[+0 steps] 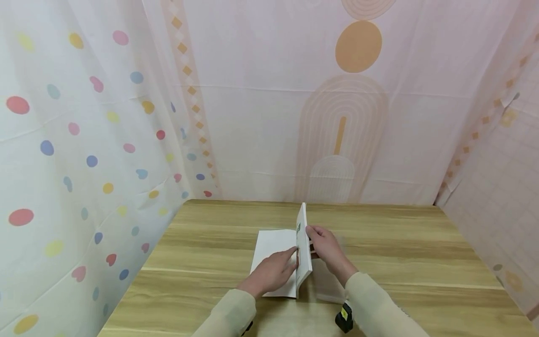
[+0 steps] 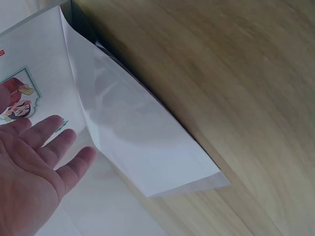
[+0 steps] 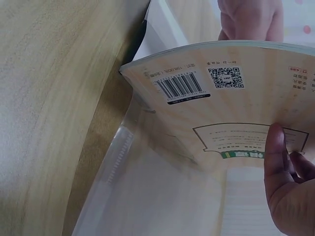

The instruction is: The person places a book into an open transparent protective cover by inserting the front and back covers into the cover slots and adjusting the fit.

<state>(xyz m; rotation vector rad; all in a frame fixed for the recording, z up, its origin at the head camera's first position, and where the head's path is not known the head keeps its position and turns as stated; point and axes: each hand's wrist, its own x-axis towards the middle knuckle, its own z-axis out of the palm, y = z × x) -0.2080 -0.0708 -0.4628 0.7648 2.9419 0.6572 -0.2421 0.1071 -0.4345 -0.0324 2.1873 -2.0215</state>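
Observation:
A thin white book stands on edge, raised between the two hands. Its inner side, with a small framed figure picture, faces my left hand. The fingers of that hand are spread loosely, and its index fingertip reaches the book's side. On the opposite side, my right hand rests a straight digit against the pale orange back cover, which carries a barcode and a QR code. A white sheet-like flap lies to the left, with clear plastic at its edge.
A transparent plastic cover lies flat on the wooden table beneath my right forearm. Near the right sleeve is a small black item with a yellow label. Patterned curtains hang behind the table and at both sides.

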